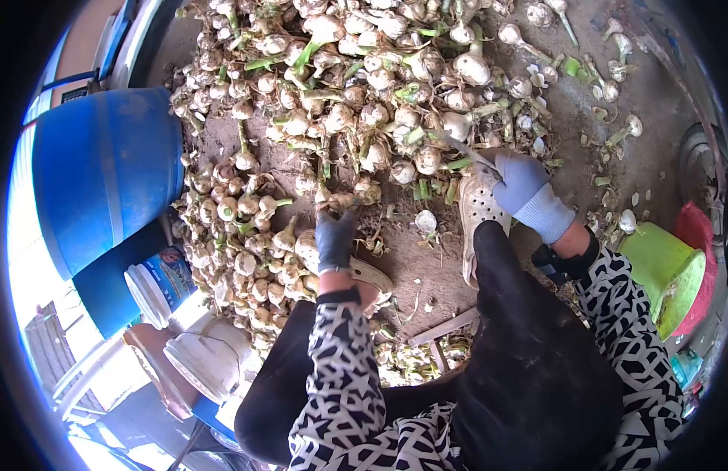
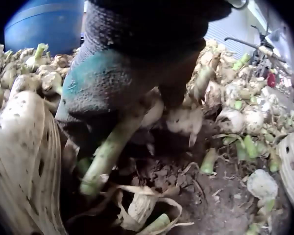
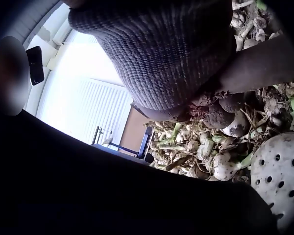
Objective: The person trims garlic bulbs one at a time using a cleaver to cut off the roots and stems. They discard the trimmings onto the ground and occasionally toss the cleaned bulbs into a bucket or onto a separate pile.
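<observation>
In the head view my gloved left hand (image 1: 335, 238) is low over the ground at the edge of the pile, its fingers curled around a garlic bulb. A thick green stem (image 2: 110, 154) slants down from under the teal-and-grey glove in the left wrist view; the fingers hide much of the bulb. My right hand (image 1: 524, 187), in a grey-blue glove, grips a knife by its hidden handle. The knife's blade (image 1: 463, 147) points up and left over the garlic pile (image 1: 372, 94). In the right wrist view the broad blade (image 3: 262, 66) juts out from the fist.
Trimmed garlic bulbs (image 1: 242, 263) lie heaped on the left. Two pale clogs, the right one (image 1: 475, 206) and the left one (image 1: 373, 281), flank bare soil. A blue barrel (image 1: 105, 169) and white buckets (image 1: 211, 359) stand left; a lime-green bucket (image 1: 654, 263) lies right.
</observation>
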A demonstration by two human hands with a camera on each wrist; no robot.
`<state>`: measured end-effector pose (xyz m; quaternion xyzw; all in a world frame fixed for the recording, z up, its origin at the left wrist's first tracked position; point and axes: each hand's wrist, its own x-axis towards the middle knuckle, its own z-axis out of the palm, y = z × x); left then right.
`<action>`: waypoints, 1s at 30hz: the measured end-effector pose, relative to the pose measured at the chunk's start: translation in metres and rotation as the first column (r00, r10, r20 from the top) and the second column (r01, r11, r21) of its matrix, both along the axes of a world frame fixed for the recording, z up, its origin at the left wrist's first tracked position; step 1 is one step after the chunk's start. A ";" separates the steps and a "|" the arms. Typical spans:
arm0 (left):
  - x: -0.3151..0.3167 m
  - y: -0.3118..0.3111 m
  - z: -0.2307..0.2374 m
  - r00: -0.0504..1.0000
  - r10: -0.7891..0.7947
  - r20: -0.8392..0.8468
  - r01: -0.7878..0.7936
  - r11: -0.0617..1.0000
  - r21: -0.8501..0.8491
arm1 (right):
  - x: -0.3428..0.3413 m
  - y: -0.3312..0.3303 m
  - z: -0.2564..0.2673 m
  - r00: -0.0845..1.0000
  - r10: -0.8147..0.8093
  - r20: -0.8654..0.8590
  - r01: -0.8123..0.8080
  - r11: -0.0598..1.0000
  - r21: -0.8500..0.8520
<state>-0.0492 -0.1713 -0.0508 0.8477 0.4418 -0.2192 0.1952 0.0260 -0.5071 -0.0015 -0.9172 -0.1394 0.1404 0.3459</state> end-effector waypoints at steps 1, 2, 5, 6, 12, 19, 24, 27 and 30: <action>-0.008 0.007 -0.043 0.941 0.047 0.336 -0.020 0.996 -0.083 | 0.000 0.004 0.000 1.000 0.014 0.011 -0.014 0.999 -0.033; -0.004 0.002 -0.045 0.786 0.463 0.410 -0.240 0.839 -0.487 | -0.001 0.006 -0.001 1.000 0.007 0.005 -0.007 0.999 -0.036; -0.010 0.005 -0.049 0.688 0.576 0.442 -0.122 0.692 -0.712 | -0.002 0.011 0.003 0.999 0.030 -0.025 -0.028 0.997 0.076; -0.014 0.004 -0.031 0.793 0.407 0.453 -0.072 0.802 -0.594 | -0.002 0.017 0.002 0.999 0.023 0.038 -0.032 0.964 0.264; -0.021 -0.059 0.070 0.713 0.433 0.551 0.208 0.619 -0.757 | 0.000 0.048 0.036 0.849 0.435 0.299 -0.440 0.896 -0.054; -0.019 -0.095 0.096 0.670 0.418 0.614 0.248 0.654 -0.715 | 0.000 0.041 0.062 0.794 0.413 0.447 -0.405 0.907 -0.119; -0.020 -0.108 0.111 0.832 0.409 0.374 0.093 0.563 -0.821 | -0.001 0.032 0.053 0.806 0.295 0.514 -0.325 0.945 -0.033; -0.014 -0.162 0.167 0.715 0.589 0.377 0.201 0.343 -0.918 | 0.013 0.016 -0.031 0.951 0.304 0.055 -0.297 0.948 -0.115; -0.003 -0.152 0.153 0.647 0.695 0.314 0.308 0.138 -0.941 | 0.006 0.006 0.001 0.961 0.067 -0.267 -0.033 0.991 0.130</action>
